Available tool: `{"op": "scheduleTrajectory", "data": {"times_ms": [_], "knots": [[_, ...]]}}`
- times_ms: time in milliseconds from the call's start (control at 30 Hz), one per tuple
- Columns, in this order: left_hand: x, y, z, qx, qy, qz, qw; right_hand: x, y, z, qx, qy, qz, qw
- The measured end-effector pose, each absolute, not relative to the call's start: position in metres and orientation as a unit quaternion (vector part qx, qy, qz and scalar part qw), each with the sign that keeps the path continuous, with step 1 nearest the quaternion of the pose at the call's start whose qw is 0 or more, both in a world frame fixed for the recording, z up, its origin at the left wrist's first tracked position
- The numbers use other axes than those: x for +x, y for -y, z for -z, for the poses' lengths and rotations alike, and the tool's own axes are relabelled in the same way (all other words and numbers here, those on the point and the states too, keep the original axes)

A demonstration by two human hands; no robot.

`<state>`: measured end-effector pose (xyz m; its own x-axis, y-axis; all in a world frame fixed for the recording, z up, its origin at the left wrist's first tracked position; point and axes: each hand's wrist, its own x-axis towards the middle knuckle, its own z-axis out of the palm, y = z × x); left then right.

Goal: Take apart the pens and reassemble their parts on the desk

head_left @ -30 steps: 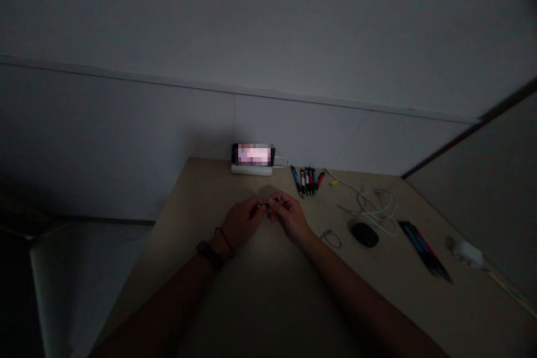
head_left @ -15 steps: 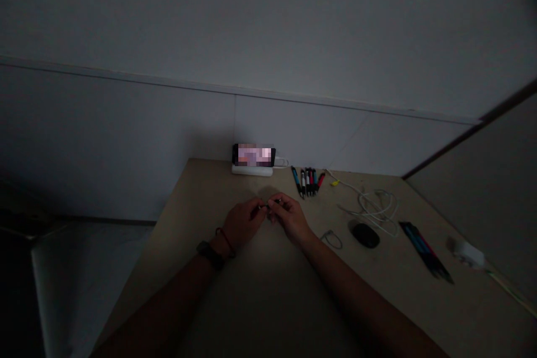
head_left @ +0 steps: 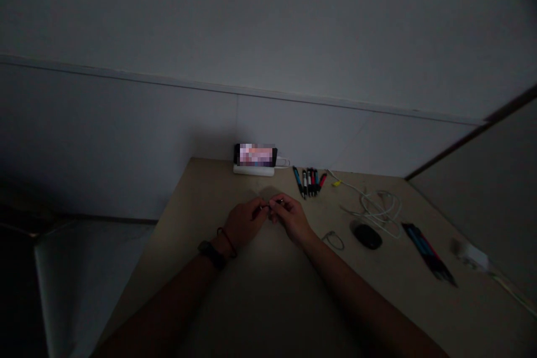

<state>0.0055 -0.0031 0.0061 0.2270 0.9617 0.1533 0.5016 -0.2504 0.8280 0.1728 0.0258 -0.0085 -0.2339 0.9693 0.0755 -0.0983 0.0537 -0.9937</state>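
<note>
My left hand point(head_left: 248, 219) and my right hand point(head_left: 290, 216) meet over the middle of the desk, fingertips almost touching. Each is closed in a pinch on a thin dark pen-like piece point(head_left: 269, 206), mostly covered by the fingers. Its exact kind is too small and dim to tell. Just beyond the hands, a phone point(head_left: 255, 155) with a lit screen leans sideways on a white base point(head_left: 254, 170). Several pens point(head_left: 311, 182) in blue, white, black and red lie to the right of the phone.
Right of my right forearm are a small cable loop point(head_left: 334, 240), a black mouse point(head_left: 367, 235) and a coiled white cable point(head_left: 380, 207). Farther right lie more pens point(head_left: 428, 253) and a blurred white plug or adapter point(head_left: 476, 257). A wall point(head_left: 168, 123) rises behind the desk point(head_left: 180, 201).
Both hands keep their pinch in nearly the same place. The whole view has shifted very slightly; nothing on the desk has visibly moved.
</note>
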Motion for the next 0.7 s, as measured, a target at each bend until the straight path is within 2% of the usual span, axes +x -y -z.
{"op": "scheduleTrajectory", "data": {"times_ms": [700], "knots": [[0.0061, 0.0042, -0.0069, 0.711, -0.516, -0.344, 0.332, 0.1713, -0.0248, 0.0051, -0.397, 0.555, -0.555, 0.476]]}}
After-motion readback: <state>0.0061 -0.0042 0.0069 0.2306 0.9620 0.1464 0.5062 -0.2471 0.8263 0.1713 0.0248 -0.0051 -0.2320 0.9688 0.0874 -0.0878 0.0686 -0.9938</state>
